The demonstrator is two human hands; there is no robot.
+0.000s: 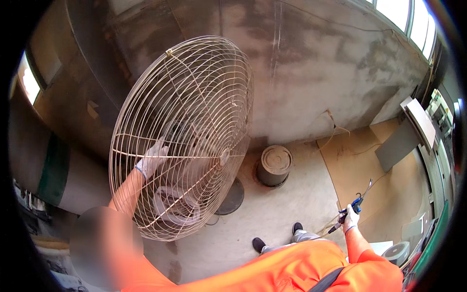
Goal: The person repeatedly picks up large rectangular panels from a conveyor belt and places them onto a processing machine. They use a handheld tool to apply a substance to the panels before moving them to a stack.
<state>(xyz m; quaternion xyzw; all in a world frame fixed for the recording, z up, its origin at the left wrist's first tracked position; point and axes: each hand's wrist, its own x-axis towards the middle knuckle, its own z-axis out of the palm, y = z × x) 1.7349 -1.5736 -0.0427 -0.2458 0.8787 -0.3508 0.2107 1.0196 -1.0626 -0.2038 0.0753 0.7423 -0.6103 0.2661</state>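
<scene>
A large round wire fan guard [224,156] stands tilted in front of me on the left, its pale wires dusty. My left hand [154,156], in a white glove, is at the guard with its fingers curled at the wires, partly hidden by them. Wires also cross in front of my left forearm. On the right, well apart from the guard, my gloved right hand [350,217] is closed around a blue and black air blow gun [357,204]. Its thin metal nozzle points up and away from me, and a hose trails from its lower end.
Beyond the guard, an upturned dark bucket [276,165] stands on the concrete floor, near a round black base [230,197]. Brown board [360,151] covers the floor at right. A grey panel [398,145] leans there. A stained wall [311,73] rises behind.
</scene>
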